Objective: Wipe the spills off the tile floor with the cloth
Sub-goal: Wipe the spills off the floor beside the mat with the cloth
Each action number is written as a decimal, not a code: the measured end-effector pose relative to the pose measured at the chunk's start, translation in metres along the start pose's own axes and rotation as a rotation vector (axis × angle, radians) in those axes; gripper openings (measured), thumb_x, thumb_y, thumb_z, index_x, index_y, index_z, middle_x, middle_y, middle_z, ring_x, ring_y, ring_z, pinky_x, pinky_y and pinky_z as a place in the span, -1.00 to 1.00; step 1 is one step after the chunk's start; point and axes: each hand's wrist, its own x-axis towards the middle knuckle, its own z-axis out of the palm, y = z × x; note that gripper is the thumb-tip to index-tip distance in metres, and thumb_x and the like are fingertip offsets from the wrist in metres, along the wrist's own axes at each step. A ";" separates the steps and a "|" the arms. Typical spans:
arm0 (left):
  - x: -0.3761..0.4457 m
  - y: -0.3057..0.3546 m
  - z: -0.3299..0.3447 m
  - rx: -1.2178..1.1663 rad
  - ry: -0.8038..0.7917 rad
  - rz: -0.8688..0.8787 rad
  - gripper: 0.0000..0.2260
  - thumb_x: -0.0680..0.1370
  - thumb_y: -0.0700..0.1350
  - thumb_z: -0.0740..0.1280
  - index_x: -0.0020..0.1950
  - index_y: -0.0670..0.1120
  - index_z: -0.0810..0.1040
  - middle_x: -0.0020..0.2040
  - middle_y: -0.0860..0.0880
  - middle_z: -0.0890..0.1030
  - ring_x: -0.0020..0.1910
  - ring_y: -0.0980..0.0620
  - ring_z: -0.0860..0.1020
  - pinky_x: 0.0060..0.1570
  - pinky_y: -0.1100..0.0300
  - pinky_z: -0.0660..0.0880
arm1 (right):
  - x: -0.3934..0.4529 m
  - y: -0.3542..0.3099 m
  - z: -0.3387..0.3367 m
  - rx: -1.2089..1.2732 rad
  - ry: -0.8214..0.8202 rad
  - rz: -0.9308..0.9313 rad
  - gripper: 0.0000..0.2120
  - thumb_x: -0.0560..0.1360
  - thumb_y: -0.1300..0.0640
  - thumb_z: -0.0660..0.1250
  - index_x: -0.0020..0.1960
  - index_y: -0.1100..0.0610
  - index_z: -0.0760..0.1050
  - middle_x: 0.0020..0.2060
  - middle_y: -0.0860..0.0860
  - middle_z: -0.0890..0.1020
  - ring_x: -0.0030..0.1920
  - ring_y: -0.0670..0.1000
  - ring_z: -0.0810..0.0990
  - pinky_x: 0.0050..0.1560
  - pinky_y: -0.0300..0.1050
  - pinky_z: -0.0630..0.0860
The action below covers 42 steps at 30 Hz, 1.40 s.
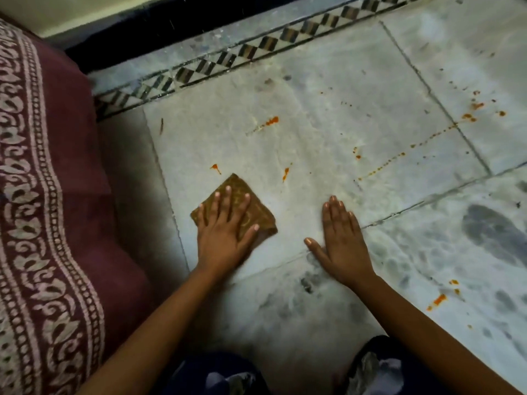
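Observation:
A folded brown cloth lies flat on the pale marble tile floor. My left hand presses down on it with fingers spread. My right hand rests palm-down on bare tile to the right, holding nothing. Orange spill spots dot the floor: one small spot just beyond the cloth, another orange spot to its right, a larger smear farther off, a dotted trail leading to splashes at the far right, and one splash near my right forearm.
A maroon patterned bedspread hangs along the left edge. A black-and-white checkered tile border and a dark wall base run across the back. My knees are at the bottom of the view. Dark grey marks stain the tile at right.

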 end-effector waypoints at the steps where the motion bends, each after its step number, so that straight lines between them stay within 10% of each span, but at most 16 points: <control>1: 0.009 0.000 -0.004 -0.004 -0.012 -0.030 -0.37 0.46 0.34 -0.10 0.51 0.16 0.06 0.55 -0.08 0.01 0.52 -0.13 -0.04 0.43 -0.08 -0.22 | 0.001 -0.001 -0.001 -0.001 -0.003 0.002 -0.26 0.55 -0.27 -0.15 0.50 0.28 0.00 0.49 0.17 0.01 0.49 0.08 -0.03 0.45 -0.08 -0.16; 25: 0.005 0.026 0.004 0.107 -0.060 0.258 -0.35 0.45 0.40 -0.06 0.49 0.18 0.04 0.55 -0.03 0.06 0.52 -0.10 0.02 0.42 -0.06 -0.22 | 0.001 0.017 -0.003 0.025 -0.019 -0.053 -0.10 0.44 -0.43 -0.26 0.49 0.24 -0.17 0.49 0.16 -0.12 0.49 0.07 -0.16 0.43 -0.12 -0.31; 30: 0.052 0.032 -0.007 0.060 -0.106 0.074 -0.30 0.39 0.42 -0.16 0.50 0.22 -0.01 0.56 0.01 -0.10 0.53 -0.05 -0.14 0.41 -0.12 -0.29 | 0.004 0.017 -0.002 0.015 -0.026 -0.059 -0.06 0.40 -0.45 -0.32 0.49 0.24 -0.18 0.49 0.15 -0.16 0.49 0.06 -0.20 0.43 -0.10 -0.30; 42: 0.052 0.018 -0.008 0.060 -0.096 0.142 -0.30 0.39 0.43 -0.12 0.50 0.21 0.01 0.56 -0.01 -0.05 0.53 -0.06 -0.10 0.43 -0.14 -0.22 | 0.002 0.018 -0.006 -0.011 -0.016 -0.033 -0.12 0.47 -0.42 -0.16 0.50 0.23 0.03 0.50 0.18 0.09 0.49 0.10 0.05 0.44 -0.02 -0.16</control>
